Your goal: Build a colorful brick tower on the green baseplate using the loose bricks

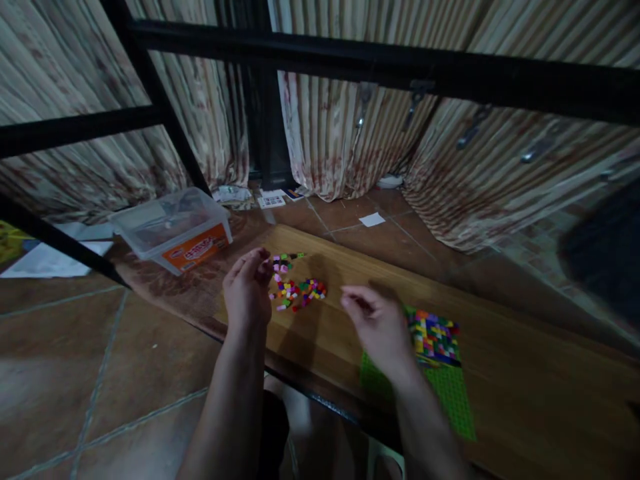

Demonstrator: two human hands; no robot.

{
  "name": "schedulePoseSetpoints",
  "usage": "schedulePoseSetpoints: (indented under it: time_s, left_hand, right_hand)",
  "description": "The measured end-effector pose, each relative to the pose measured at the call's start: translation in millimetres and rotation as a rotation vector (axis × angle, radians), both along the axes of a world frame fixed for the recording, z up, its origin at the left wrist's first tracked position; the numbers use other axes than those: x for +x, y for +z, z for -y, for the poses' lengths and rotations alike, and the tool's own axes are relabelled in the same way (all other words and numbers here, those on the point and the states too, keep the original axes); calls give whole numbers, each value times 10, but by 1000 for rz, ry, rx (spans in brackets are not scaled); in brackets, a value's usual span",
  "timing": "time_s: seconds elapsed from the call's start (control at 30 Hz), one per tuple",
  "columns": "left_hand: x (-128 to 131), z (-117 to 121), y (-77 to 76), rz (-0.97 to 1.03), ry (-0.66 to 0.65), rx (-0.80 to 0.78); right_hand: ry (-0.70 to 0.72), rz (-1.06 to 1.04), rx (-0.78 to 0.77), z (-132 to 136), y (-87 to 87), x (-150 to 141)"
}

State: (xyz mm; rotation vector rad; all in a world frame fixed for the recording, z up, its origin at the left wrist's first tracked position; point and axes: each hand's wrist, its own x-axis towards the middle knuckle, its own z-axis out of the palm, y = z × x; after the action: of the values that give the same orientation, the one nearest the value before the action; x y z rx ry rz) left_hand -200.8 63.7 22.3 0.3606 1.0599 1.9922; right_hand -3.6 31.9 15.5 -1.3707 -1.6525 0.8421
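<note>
A small heap of loose coloured bricks [299, 291] lies on a wooden board [350, 267]. My left hand [247, 287] hovers just left of the heap, fingers curled together near a few pink bricks [280, 268]; whether it holds one is unclear. My right hand [375, 320] hangs between the heap and a green baseplate [450, 393], fingers curled loosely, blurred. Several rows of mixed-colour bricks [434, 337] cover the baseplate's far end, right beside my right hand.
A clear plastic tub with an orange label [173, 230] stands at the board's far left corner. Black metal frame bars [380, 63] cross overhead. Striped curtains [340, 133] hang behind; papers [373, 219] lie on the tiled floor.
</note>
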Motion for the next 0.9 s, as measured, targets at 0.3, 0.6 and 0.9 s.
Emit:
schedulePoseSetpoints:
  time_s: [0.3, 0.6, 0.9]
  left_hand:
    - [-149, 85, 47, 142, -97, -27]
    - [-296, 128, 63, 162, -125, -34]
    - [-220, 126, 85, 175, -166, -54]
  right_hand:
    - [58, 468, 68, -342, -639, -417]
    - [183, 487, 78, -453, -698, -480]
    - [147, 473, -31, -305, -659, -180]
